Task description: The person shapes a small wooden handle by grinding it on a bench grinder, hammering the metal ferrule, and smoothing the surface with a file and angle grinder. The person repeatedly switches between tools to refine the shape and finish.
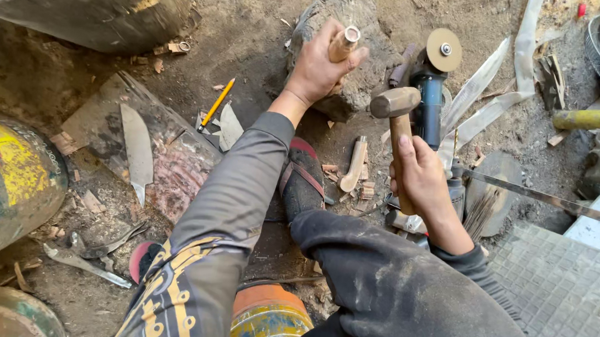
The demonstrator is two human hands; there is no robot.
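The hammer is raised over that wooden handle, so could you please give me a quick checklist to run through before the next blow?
1. Grip on the hammer: the right hand wraps its wooden shaft. Ok.
2. The wooden handle is held steady: the left hand encloses it, metal-ringed end up, over the rock. Ok.
3. Fingers clear of the struck end: they sit just below the ring. Not ok.
4. Seating of the handle's lower end on the rock: hidden by the hand. Cannot tell.
5. Angle grinder clear of the swing: it lies right beside the hammer head. Not ok.
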